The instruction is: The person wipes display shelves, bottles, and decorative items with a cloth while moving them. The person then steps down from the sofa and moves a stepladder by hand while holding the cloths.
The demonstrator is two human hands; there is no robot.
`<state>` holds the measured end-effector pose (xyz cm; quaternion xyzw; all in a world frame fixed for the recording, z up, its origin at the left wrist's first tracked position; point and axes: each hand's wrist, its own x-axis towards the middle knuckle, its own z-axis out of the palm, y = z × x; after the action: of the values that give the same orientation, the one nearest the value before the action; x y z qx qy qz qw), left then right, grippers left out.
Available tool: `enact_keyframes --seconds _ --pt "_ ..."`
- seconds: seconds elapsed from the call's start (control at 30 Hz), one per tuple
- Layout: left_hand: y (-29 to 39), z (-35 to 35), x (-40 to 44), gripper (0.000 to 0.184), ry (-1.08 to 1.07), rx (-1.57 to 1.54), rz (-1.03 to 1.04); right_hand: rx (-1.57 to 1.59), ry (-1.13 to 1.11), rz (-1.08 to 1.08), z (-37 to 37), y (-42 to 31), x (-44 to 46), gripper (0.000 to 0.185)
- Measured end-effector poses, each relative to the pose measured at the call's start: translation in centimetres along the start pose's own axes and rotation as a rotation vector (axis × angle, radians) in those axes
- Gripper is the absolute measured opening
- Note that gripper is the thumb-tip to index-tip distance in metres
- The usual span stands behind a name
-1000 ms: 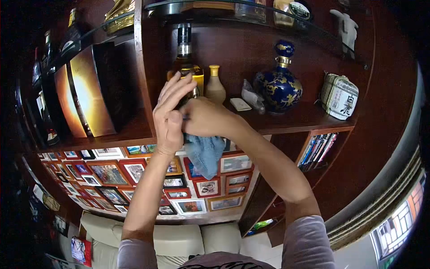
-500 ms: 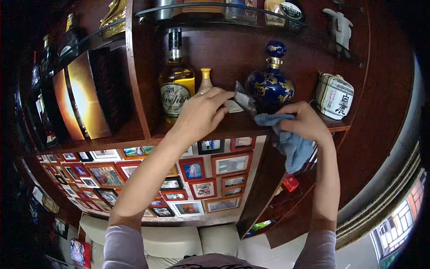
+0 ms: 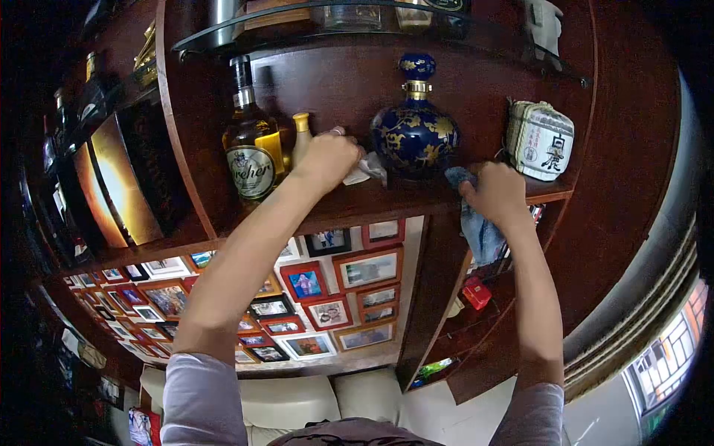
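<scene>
Seemingly wiping, gripping blue cloth (image 3: 482,239) with fingers of right hand (image 3: 500,195) at near shelf edge (image 3: 372,204), right of blue bottle (image 3: 416,137); holding left hand (image 3: 329,162) beside yellow-capped bottle (image 3: 301,139), leaving its grip unclear; calling for clearance from both bottles.

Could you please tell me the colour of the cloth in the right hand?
The cloth is blue, clearest in the head view.

A dark wooden shelf (image 3: 401,195) carried a blue-and-gold bottle (image 3: 416,141) near its middle. From that bottle, a labelled amber bottle (image 3: 253,163) and a partly hidden yellow-topped bottle (image 3: 302,140) stood towards nine o'clock, a crumpled packet (image 3: 374,169) lay towards eight, and a white-labelled container (image 3: 541,143) sat at three.
</scene>
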<state>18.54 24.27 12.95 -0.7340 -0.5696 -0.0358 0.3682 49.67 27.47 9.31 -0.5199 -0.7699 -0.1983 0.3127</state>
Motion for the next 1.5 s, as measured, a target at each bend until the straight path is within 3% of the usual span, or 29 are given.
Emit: enact_keyframes --seconds 0.1,0.2,0.4,0.5,0.93,1.0,1.2,1.3,1.5 --pt "-0.9 -0.5 -1.7 0.012 0.124 0.193 0.056 -0.029 -0.018 -0.02 -0.8 -1.1 0.3 0.03" --pt "-2.1 -0.4 -3.3 0.013 0.127 0.13 0.059 -0.086 -0.099 -0.01 -1.8 -3.1 0.6 0.027" --pt "-3.3 0.4 -5.2 0.01 0.168 0.063 0.105 0.054 -0.092 -0.325 -1.3 -8.2 1.1 0.018" --pt "-2.8 0.3 -5.6 0.013 0.176 0.038 -0.05 0.083 -0.184 -0.405 -2.3 -10.7 2.0 0.019" --pt "-1.5 -1.6 -6.8 0.007 -0.074 0.042 -0.091 0.013 -0.387 -0.422 0.7 -18.6 6.4 0.018" --pt "-1.2 -1.3 -6.9 0.007 0.13 -0.112 -0.1 -0.027 -0.375 -0.455 0.9 -18.8 6.7 0.022" --pt "-0.7 -1.7 -6.5 0.009 0.467 -0.363 -0.013 -0.051 -0.492 -0.497 1.1 -18.4 7.6 0.025" --pt "-2.4 -1.0 -6.8 0.007 0.054 -0.199 -0.055 0.127 -0.55 -0.46 -0.2 -16.9 7.4 0.024" --pt "-2.1 -1.3 -6.8 0.009 -0.03 -0.075 -0.086 0.121 -0.655 -0.479 -4.0 -13.8 5.9 0.026"
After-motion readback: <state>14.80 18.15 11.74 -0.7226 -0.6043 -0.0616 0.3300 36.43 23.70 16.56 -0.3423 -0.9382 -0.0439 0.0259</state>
